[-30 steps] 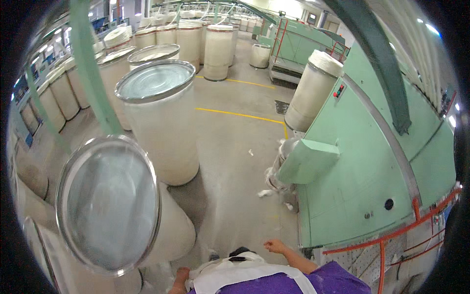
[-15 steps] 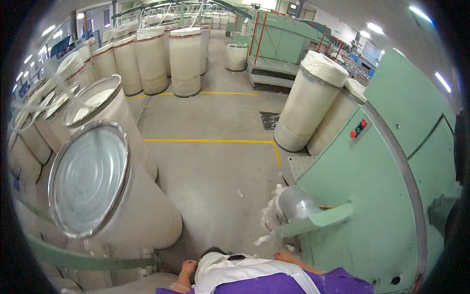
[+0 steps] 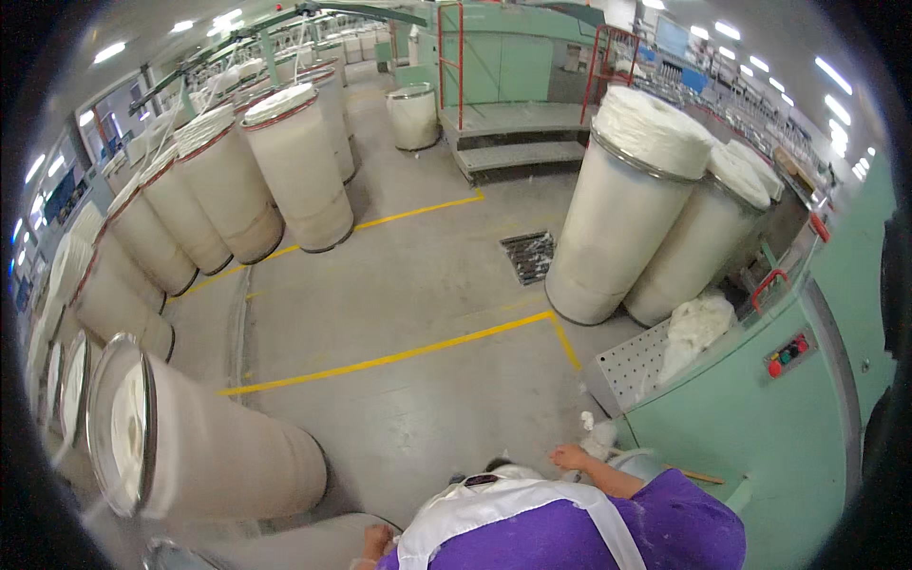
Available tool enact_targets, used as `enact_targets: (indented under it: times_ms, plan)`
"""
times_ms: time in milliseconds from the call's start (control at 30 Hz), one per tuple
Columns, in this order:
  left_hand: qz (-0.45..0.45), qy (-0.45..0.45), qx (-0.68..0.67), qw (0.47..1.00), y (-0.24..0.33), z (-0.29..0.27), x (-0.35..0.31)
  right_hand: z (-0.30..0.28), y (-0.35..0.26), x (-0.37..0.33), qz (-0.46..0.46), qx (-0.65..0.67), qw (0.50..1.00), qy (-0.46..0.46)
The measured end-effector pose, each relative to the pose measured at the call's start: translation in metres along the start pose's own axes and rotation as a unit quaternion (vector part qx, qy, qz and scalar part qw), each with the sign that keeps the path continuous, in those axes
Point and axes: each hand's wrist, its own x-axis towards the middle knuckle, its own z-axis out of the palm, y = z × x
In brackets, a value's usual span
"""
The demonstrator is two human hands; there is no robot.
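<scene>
My right hand point(image 3: 570, 458) hangs in front of my body at the right, fingers loosely apart, with nothing seen in it. Just beyond it are a clump of white fibre point(image 3: 598, 441) and a grey rounded container point(image 3: 638, 465), partly hidden by my arm. Low at the left, my left hand point(image 3: 377, 542) is curled in and seems to hold nothing; its lower part is cut off by my clothing. Nearest to it is a pale can point(image 3: 313, 543) at the lower edge. Farther left leans in view a tall white can point(image 3: 223, 437) with a metal rim.
Tall cans of white sliver point(image 3: 296, 171) line the left, and more cans point(image 3: 622, 209) stand at the right. A green machine point(image 3: 741, 408) with push buttons point(image 3: 788, 355) flanks me. Ahead are yellow floor lines point(image 3: 408, 356), a floor grate point(image 3: 528, 256) and metal steps point(image 3: 518, 155).
My view has moved forward and turned to the right. The lidded-looking can at the left has dropped toward the lower edge. My right arm has swung forward; my left hand sits lower.
</scene>
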Motion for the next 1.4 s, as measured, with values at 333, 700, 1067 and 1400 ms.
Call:
enact_targets:
  times_ms: [333,700,1067,1400]
  plan:
    - [-0.005,0.132,-0.482,0.866,0.235,-0.375,0.362,-0.121,0.036,0.205,0.142,0.041,0.988,-0.037]
    - [-0.189,0.083,-0.489,0.847,0.267,-0.502,0.546,-0.511,-0.127,0.681,0.023,0.065,0.995,0.065]
    - [-0.113,-0.005,-0.113,0.987,0.344,-0.838,0.921,-0.766,-0.275,0.912,0.065,0.246,0.966,0.036]
    - [0.036,0.169,-0.36,0.917,0.602,-1.154,1.247,-0.936,-0.222,1.163,0.044,0.016,0.999,-0.023]
